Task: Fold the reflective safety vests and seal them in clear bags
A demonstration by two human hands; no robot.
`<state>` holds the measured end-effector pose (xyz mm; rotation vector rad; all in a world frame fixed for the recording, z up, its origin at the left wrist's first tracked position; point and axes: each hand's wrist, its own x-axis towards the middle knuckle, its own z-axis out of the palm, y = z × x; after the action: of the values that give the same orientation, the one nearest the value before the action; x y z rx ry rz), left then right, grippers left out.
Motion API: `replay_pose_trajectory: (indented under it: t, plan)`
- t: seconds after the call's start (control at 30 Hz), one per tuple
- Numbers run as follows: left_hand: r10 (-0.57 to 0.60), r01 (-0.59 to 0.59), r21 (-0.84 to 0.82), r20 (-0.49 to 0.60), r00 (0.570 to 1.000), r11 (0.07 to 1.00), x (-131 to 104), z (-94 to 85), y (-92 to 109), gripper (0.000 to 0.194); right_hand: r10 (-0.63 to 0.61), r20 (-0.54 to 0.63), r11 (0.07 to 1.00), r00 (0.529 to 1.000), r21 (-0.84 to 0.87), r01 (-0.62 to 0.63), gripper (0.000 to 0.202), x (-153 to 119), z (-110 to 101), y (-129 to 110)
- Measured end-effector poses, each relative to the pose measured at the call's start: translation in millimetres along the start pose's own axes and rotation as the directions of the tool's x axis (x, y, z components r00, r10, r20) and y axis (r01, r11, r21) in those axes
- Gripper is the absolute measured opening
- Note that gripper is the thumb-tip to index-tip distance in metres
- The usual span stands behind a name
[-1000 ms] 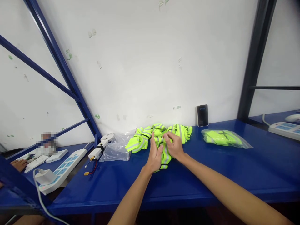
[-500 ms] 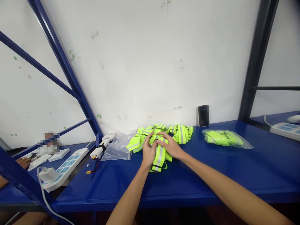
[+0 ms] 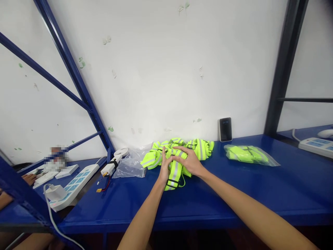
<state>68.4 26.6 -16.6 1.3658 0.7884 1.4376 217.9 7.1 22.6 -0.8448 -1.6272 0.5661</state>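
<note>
My left hand [image 3: 164, 169] and my right hand [image 3: 191, 161] meet at a fluorescent yellow reflective strap [image 3: 176, 170] with a silver stripe and black edging. My left fingers point up along its left side, with the thumb near my right thumb. From the right, my other hand curls over the strap. The strap's lower end and a thin loop hang toward the table's front. Behind both hands lies a heap of similar reflective straps [image 3: 201, 149], folded and tangled. Part of the held bundle is hidden beneath my fingers.
A clear bag with yellow straps [image 3: 247, 154] lies right on the blue table [image 3: 221, 205]. A black-screened device [image 3: 225, 129] leans at the wall. Left are an empty plastic bag [image 3: 131, 166], small fan [image 3: 121, 152], wired battery pack [image 3: 109, 168], power strip [image 3: 78, 187] and another person's hand [image 3: 29, 178].
My left hand has straightened its fingers and turned more edge-on beside the strap. The strap's lower end has shifted slightly left. My right hand stays nearly in place.
</note>
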Motion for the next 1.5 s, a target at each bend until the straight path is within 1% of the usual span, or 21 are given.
replay_pose_trajectory:
  t: [0.1,0.2,0.27,0.37,0.43,0.5,0.53,0.6,0.67,0.73,0.8,0.9,1.0,1.1,1.2,1.27,1.3,1.37,1.43,1.47,1.5]
  plan:
    - [-0.052,0.061,-0.081,0.110,0.993,0.995,-6.4,2.9,2.8,0.075,0.036,-0.165,0.999,0.986,0.028,-0.032,0.041,5.1,-5.7,-1.0]
    - [-0.095,0.118,-0.067,0.278,0.956,0.991,-16.0,11.6,7.5,0.092,0.068,-0.336,0.997,0.939,0.047,-0.056,0.043,9.0,-11.7,-1.6]
    - [-0.128,0.152,-0.041,0.354,0.926,0.987,-20.6,20.0,11.5,0.097,0.064,-0.384,0.998,0.921,0.047,-0.049,0.043,9.7,-13.8,-2.5]
    - [-0.158,0.154,0.039,0.353,0.922,0.987,-21.4,27.8,19.7,0.089,0.057,-0.413,0.998,0.909,0.051,-0.040,0.044,10.2,-15.6,-2.8]
    - [-0.148,0.108,0.130,0.353,0.924,0.986,-18.5,25.3,26.6,0.084,0.067,-0.413,0.997,0.908,0.068,-0.042,0.044,12.0,-18.0,-1.3]
    - [-0.084,-0.012,0.273,0.339,0.937,0.962,-14.2,16.8,33.3,0.079,0.104,-0.404,0.992,0.909,0.109,-0.065,0.044,14.8,-21.6,1.1]
    - [-0.038,-0.086,0.363,0.321,0.946,0.928,-12.1,11.3,36.1,0.077,0.133,-0.395,0.987,0.909,0.137,-0.084,0.044,16.2,-23.5,2.3]
    - [0.053,-0.208,0.549,0.284,0.957,0.809,-8.6,0.6,39.3,0.074,0.188,-0.375,0.973,0.908,0.200,-0.119,0.043,18.1,-26.1,3.8]
    - [0.107,-0.260,0.677,0.259,0.960,0.689,-6.6,-7.3,39.1,0.072,0.241,-0.330,0.948,0.913,0.283,-0.148,0.043,18.2,-26.1,4.3]
    - [0.142,-0.272,0.734,0.236,0.961,0.622,-5.4,-11.0,37.0,0.070,0.309,-0.215,0.889,0.926,0.411,-0.201,0.045,16.6,-23.3,4.7]
    - [0.182,-0.264,0.748,0.192,0.964,0.609,-3.9,-11.3,35.5,0.070,0.372,-0.028,0.783,0.928,0.546,-0.297,0.046,14.1,-18.5,6.0]
    - [0.217,-0.285,0.724,0.189,0.958,0.628,-0.5,-8.4,36.4,0.083,0.395,0.212,0.625,0.894,0.651,-0.431,0.037,10.0,-10.8,9.8]
    - [0.285,-0.419,0.648,0.308,0.908,0.636,0.9,-3.2,36.5,0.089,0.404,0.372,0.512,0.836,0.665,-0.543,0.024,6.3,-6.4,12.4]
    - [0.405,-0.559,0.532,0.386,0.829,0.637,-1.5,4.1,30.4,0.077,0.430,0.485,0.424,0.762,0.637,-0.644,0.021,5.5,-6.4,14.0]
    - [0.488,-0.621,0.461,0.386,0.783,0.633,-4.7,10.8,20.0,0.060,0.500,0.516,0.372,0.696,0.597,-0.710,0.030,8.1,-7.3,21.3]
    - [0.518,-0.638,0.438,0.373,0.770,0.633,-5.9,12.8,13.3,0.049,0.568,0.463,0.416,0.681,0.552,-0.723,0.032,10.4,-6.7,30.0]
    - [0.524,-0.641,0.431,0.368,0.768,0.636,-6.3,12.8,10.4,0.045,0.585,0.408,0.479,0.701,0.523,-0.705,0.032,11.3,-6.0,34.6]
    - [0.519,-0.630,0.427,0.357,0.777,0.649,-6.9,11.2,5.8,0.041,0.548,0.251,0.687,0.798,0.410,-0.600,0.028,12.3,-5.2,41.3]
    - [0.475,-0.585,0.460,0.342,0.811,0.668,-7.5,8.9,2.6,0.041,0.390,0.100,0.892,0.916,0.208,-0.402,0.027,11.6,-6.2,41.9]
    - [0.448,-0.548,0.487,0.316,0.836,0.680,-7.8,8.1,1.4,0.042,0.293,0.050,0.949,0.955,0.110,-0.296,0.028,10.5,-7.5,39.3]
    - [0.424,-0.503,0.512,0.272,0.864,0.696,-8.1,7.7,0.4,0.042,0.203,0.026,0.978,0.979,0.040,-0.204,0.030,8.7,-9.3,35.2]
